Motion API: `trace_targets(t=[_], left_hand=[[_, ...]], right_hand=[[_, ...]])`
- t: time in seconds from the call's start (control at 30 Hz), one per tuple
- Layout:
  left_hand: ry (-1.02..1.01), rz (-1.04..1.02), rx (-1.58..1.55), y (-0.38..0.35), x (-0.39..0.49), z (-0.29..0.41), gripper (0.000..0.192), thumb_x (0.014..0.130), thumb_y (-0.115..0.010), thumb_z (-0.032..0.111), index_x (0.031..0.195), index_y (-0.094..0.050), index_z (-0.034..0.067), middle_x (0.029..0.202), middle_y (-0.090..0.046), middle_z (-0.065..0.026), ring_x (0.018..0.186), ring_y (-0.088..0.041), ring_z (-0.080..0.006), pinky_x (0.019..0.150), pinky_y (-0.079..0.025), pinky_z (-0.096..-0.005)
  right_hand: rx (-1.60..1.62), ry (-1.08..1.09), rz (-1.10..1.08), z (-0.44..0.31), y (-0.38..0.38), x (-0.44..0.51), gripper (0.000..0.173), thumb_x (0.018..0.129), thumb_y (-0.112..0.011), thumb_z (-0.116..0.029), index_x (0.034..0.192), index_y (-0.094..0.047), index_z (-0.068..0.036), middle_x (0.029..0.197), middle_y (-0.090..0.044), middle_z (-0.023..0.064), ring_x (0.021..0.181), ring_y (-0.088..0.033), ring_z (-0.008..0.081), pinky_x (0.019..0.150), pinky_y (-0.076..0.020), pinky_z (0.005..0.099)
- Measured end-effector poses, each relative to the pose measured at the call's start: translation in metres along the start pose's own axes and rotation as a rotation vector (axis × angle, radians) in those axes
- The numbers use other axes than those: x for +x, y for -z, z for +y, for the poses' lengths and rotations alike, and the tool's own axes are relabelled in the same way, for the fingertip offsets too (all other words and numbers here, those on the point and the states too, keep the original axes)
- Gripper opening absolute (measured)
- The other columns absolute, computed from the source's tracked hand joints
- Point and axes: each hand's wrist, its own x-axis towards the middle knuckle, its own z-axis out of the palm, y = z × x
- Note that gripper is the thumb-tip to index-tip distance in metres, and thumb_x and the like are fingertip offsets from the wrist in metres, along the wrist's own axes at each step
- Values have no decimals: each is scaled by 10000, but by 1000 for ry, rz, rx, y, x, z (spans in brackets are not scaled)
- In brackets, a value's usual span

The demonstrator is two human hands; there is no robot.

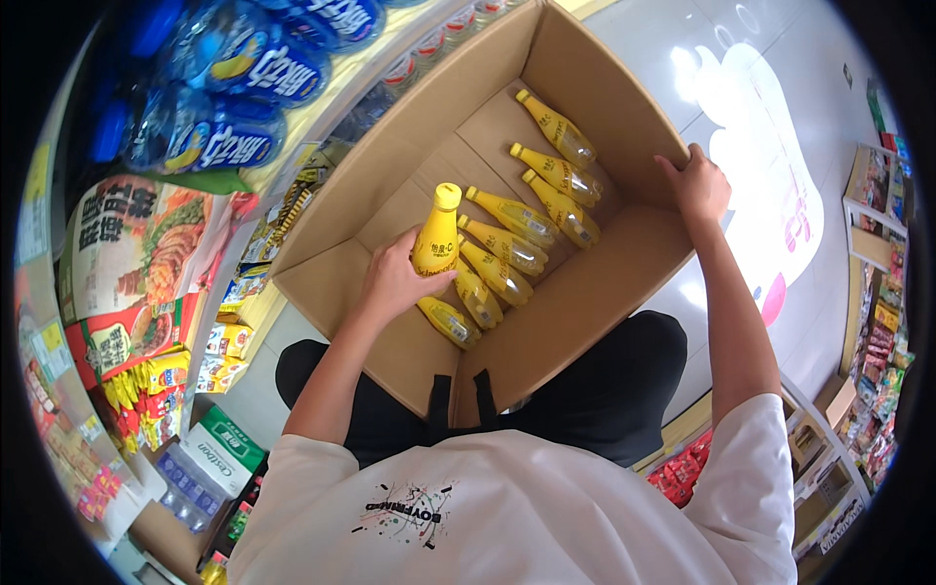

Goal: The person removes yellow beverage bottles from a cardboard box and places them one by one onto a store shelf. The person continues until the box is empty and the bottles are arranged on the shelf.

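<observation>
My left hand (pixel 401 276) is closed around the body of a yellow Schweppes bottle (pixel 439 234), held upright over the left part of an open cardboard box (pixel 578 292). Several similar yellow-labelled plastic bottles (pixel 503 219) lie on their sides in the box, caps towards the upper left. My right hand (pixel 700 183) grips the box's right rim, thumb inside the wall and the fingers over the outer side. The box is tilted in front of my knees, its opening facing me.
Shelves at the left hold blue-capped drink bottles (pixel 241 139) and food packets (pixel 139 248). Below them a green and white carton (pixel 223 450) stands near the floor. Snack shelves (pixel 870 344) line the far right. A bright light patch (pixel 768 175) shows on the tiled floor.
</observation>
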Motion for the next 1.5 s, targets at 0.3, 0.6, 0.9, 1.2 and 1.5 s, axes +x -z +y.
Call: trace_targets(t=[0.3, 0.6, 0.9, 1.2, 1.5], left_hand=[[-187, 282, 120, 55, 11, 28, 678, 700, -909, 327, 1245, -662, 8, 1078, -730, -189, 1133, -651, -369, 1013, -502, -464], [-211, 427, 360, 79, 15, -5, 711, 681, -890, 517, 1196, -719, 59, 1212, -722, -146, 1380, -491, -351, 1230, -169, -663], [-160, 384, 249, 80, 16, -8, 713, 671, -870, 607, 1108, -768, 53, 1180, -731, -192, 1414, -462, -366, 1242, -160, -619], [-168, 431, 216, 77, 20, -7, 713, 670, -862, 629, 1103, -774, 69, 1203, -720, -214, 1412, -457, -379, 1229, -181, -613], [-197, 299, 40, 89, 21, -22, 694, 734, -833, 637, 1172, -755, 105, 1297, -695, -175, 1441, -442, -365, 1209, -258, -545]], right_hand=[[-31, -51, -55, -7, 6, 1, 599, 845, -747, -637, 1020, -634, -76, 903, -751, 169, 908, -730, 379, 762, -574, 482], [-7, -197, -24, -18, 1, -4, 617, 820, -810, -561, 1141, -612, -74, 1086, -738, 166, 1057, -692, 381, 888, -550, 479], [599, 471, 210, -167, 22, -95, 803, 762, -853, -144, 1464, -465, -92, 1441, -511, 169, 1330, -487, 394, 1136, -414, 539], [1064, 286, -97, -334, 23, -186, 842, 719, -904, -185, 1414, -458, -23, 1175, -692, 241, 1124, -662, 442, 935, -547, 500], [1108, 235, -120, -312, 37, -178, 744, 710, -880, -201, 1350, -547, -17, 1145, -706, 236, 1051, -689, 427, 896, -565, 483]])
